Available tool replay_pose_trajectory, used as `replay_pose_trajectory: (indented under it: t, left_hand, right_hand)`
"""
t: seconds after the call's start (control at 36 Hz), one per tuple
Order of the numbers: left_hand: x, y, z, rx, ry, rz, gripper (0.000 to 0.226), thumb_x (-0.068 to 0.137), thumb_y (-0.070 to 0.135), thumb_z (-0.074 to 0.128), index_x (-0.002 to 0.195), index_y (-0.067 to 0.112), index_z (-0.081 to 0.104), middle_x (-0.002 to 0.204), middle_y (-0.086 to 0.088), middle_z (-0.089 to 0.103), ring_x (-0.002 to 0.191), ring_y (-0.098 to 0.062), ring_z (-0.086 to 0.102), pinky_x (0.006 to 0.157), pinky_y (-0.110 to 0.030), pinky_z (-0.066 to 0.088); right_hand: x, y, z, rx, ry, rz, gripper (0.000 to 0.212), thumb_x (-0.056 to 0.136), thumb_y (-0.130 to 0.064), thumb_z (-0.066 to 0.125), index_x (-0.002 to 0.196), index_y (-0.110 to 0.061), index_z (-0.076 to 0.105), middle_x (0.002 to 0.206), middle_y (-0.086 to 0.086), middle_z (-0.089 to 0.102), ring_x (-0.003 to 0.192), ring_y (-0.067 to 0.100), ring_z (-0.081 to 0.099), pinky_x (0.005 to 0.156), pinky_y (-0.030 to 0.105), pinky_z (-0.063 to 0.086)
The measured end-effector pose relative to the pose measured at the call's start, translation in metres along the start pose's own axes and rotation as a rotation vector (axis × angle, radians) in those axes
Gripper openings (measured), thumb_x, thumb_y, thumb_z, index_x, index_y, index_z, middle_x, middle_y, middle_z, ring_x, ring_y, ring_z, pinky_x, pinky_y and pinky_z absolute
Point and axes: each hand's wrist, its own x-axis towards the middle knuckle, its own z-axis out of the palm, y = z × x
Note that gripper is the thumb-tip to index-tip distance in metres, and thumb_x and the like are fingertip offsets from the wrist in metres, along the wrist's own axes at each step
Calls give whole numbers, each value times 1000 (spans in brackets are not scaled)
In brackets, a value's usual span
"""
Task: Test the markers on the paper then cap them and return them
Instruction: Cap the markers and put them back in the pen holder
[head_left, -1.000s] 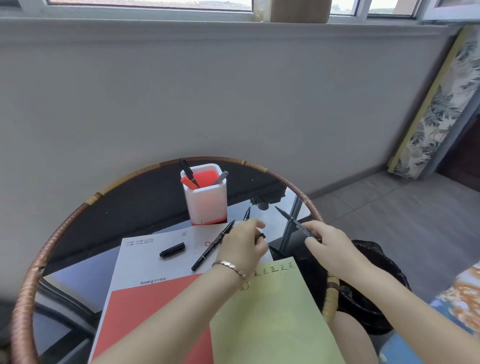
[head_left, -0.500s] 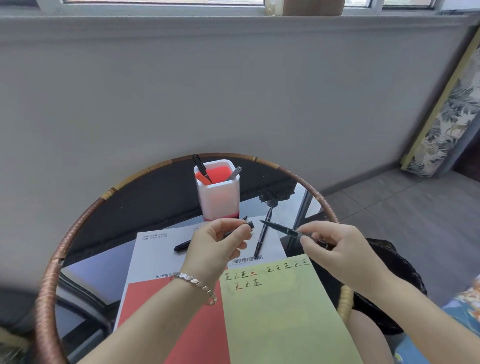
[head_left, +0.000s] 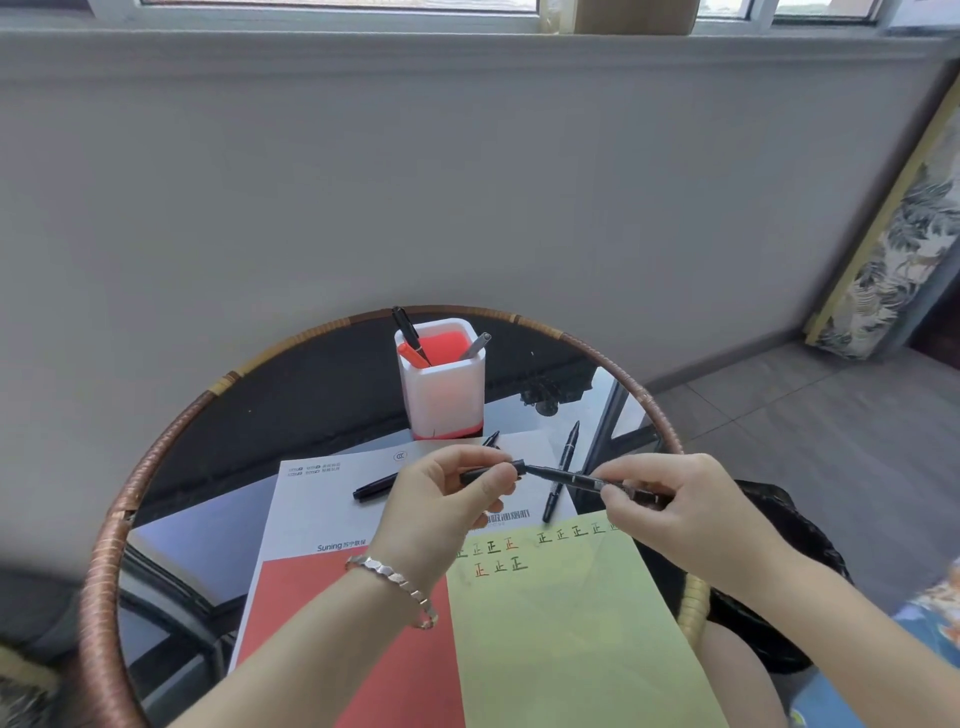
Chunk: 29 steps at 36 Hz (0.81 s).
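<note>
Brought together since 0.5 s ago above the paper (head_left: 561, 623), cap (head_left: 491, 474) pinched in left hand (head_left: 441, 499) and marker (head_left: 571, 475) gripped in right hand (head_left: 670, 504), tip at cap mouth, so capping likely imminent, return to holder (head_left: 441, 395) pending.

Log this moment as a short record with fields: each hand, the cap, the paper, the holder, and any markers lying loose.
left hand: pinches the black cap
right hand: grips the uncapped marker, tip toward the cap
capping: tip at the cap's mouth, not seated
yellow-green paper: rows of black and red test marks along its top
pen holder: white, upright, pens inside
left loose marker: black, lying on the white and red sheet
right loose marker: black, lying at that sheet's right edge
</note>
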Motion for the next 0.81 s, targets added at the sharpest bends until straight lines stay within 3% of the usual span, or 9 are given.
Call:
replay_pose_trajectory:
  t: [0.08, 0.14, 0.19, 0.28, 0.39, 0.56, 0.64, 0.72, 0.81]
  left_hand:
    - [-3, 2, 1, 90, -38, 46, 11, 80, 5, 68, 78, 16, 69, 58, 7, 65, 47, 0, 55, 50, -12, 45]
    - [-5, 3, 2, 144, -72, 71, 11, 79, 5, 68, 79, 16, 69, 60, 6, 65, 47, 0, 54, 51, -12, 45]
    - [-8, 5, 3, 188, -109, 85, 9, 81, 5, 67, 81, 15, 69, 58, 7, 65, 46, 0, 53, 51, -12, 45]
    - [-10, 7, 3, 242, -138, 107, 9, 83, 7, 64, 80, 15, 68, 54, 7, 63, 43, 0, 50, 49, -12, 43]
    - [-12, 9, 2, 256, -149, 130, 12, 84, 7, 63, 77, 16, 68, 51, 8, 61, 43, 0, 48, 49, -12, 41]
    - [-16, 7, -1, 320, -140, 324, 20, 83, 6, 65, 76, 24, 65, 55, 17, 62, 50, 3, 54, 52, -9, 41]
    - [-14, 8, -3, 452, -161, 451, 12, 80, 14, 67, 78, 25, 66, 63, 25, 62, 56, 4, 57, 55, -6, 40]
    - [-8, 8, -2, 430, -153, 361, 16, 80, 5, 68, 77, 21, 68, 58, 18, 63, 54, 2, 57, 55, -9, 43]
    - [-2, 7, 6, 284, -66, 225, 9, 78, 3, 69, 76, 11, 70, 57, 7, 64, 51, -1, 59, 53, -14, 48]
  right_hand:
    - [0, -1, 0, -65, -22, -54, 14, 76, -22, 63, 77, -33, 71, 65, -13, 68, 55, 7, 57, 54, 22, 46]
    - [0, -2, 1, -128, -30, -128, 15, 75, -35, 58, 81, -31, 71, 68, -13, 69, 63, 7, 60, 57, 23, 48]
    - [0, -2, 1, -190, -24, -223, 24, 76, -43, 53, 84, -30, 71, 67, -16, 67, 65, 3, 59, 57, 20, 46]
    - [2, -1, 3, -232, 26, -347, 23, 79, -39, 54, 84, -25, 72, 62, -26, 54, 57, -7, 50, 53, 8, 38]
    - [4, 1, 10, -210, 69, -386, 19, 79, -36, 55, 81, -24, 71, 55, -12, 58, 53, 6, 50, 47, 19, 40]
    - [5, -2, 15, 31, 10, -272, 18, 75, -42, 55, 87, -33, 64, 59, 5, 61, 53, 16, 52, 51, 31, 41]
    - [1, -1, 18, 223, -87, -143, 22, 74, -39, 60, 87, -22, 65, 54, 13, 49, 52, 20, 40, 52, 32, 32]
    - [2, 3, 20, 257, -147, -34, 6, 84, -23, 63, 85, -19, 68, 56, 1, 46, 56, 12, 39, 55, 27, 31]
    - [3, 10, 20, 57, -42, 3, 15, 87, -27, 58, 77, -30, 69, 68, -5, 60, 67, 11, 51, 64, 24, 40]
